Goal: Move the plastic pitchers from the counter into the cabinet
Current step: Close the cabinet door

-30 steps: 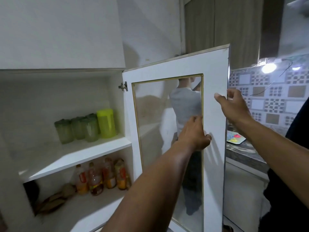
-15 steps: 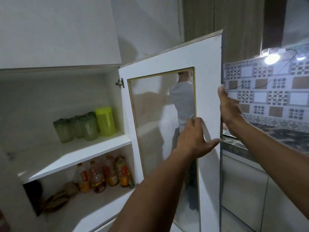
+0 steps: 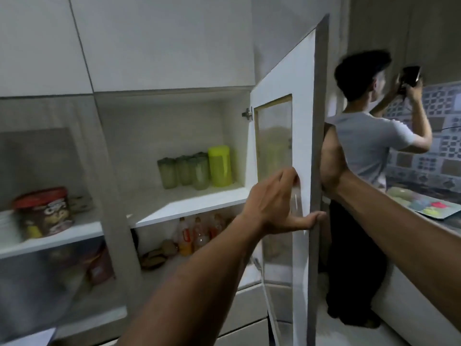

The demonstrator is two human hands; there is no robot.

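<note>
A white-framed cabinet door with a glass panel (image 3: 303,156) stands open at frame centre. The left hand (image 3: 277,203) steadies its edge, fingers (image 3: 290,176) loosely spread, thumb hooked round the rim. The right hand is hidden behind the door; its fingers cannot be told. Inside, centre shelf, smooth translucent green plastic pitchers (image 3: 184,172) cluster beside a yellow-green cylindrical one (image 3: 220,166).

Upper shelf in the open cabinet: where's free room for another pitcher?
Upper shelf: bare in front of and left of the green tumblers. Back right corner is crowded: the tumblers beside the yellow pitcher. Left hand is on the door edge, clear of the opening.
</note>
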